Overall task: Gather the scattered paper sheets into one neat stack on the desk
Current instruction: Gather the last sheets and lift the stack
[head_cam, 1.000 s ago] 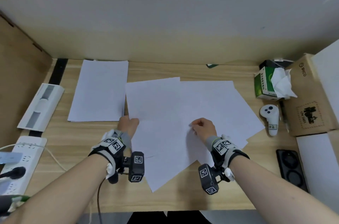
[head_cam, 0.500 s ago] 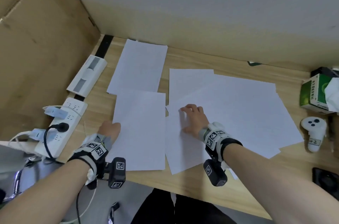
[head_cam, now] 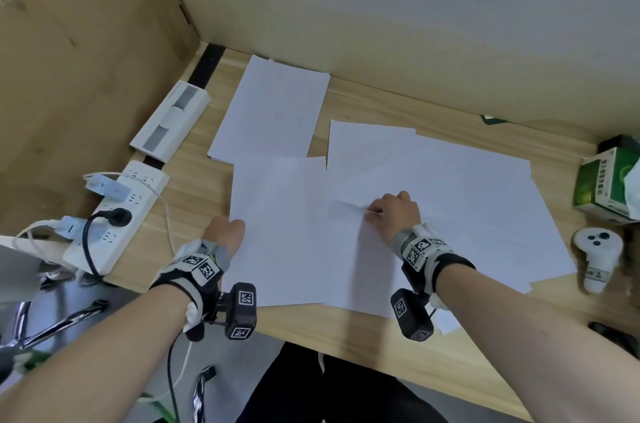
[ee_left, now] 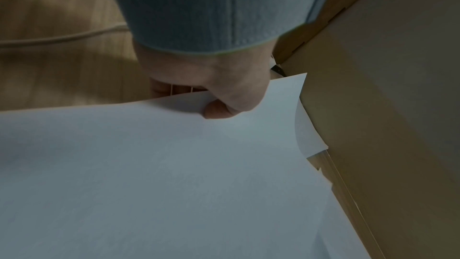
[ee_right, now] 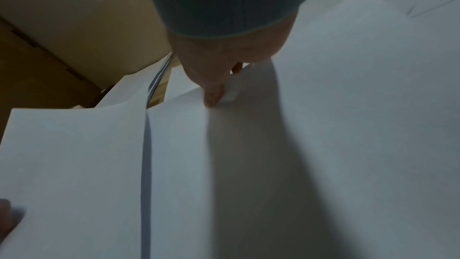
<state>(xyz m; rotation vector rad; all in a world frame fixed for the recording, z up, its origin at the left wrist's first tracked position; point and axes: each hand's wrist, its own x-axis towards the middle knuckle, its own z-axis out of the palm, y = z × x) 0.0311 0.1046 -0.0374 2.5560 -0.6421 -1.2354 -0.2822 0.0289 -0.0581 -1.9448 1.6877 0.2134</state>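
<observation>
Paper sheets lie scattered across the bench, none yet squared into one pile. One sheet sits near the front edge, and my left hand has it by its left border: in the left wrist view the thumb lies on top and the fingers curl beneath, pinching the edge slightly off the wood. Just right of it a fan of overlapping sheets spreads toward the far right; my right hand rests on it, thumb and fingers drawn together and nipping up a small bit of the top sheet's edge. Farther back, a separate sheet lies apart near the wall.

My worries from here: the right pinch is small, so a pull could crease or tear that edge, or drag only one sheet while the ones beneath stay skewed. The left sheet overhangs toward the front edge and may slide off if I let go carelessly. A white controller and a green tissue box stand close to the fan's right side; sweeping the sheets could knock them.
</observation>
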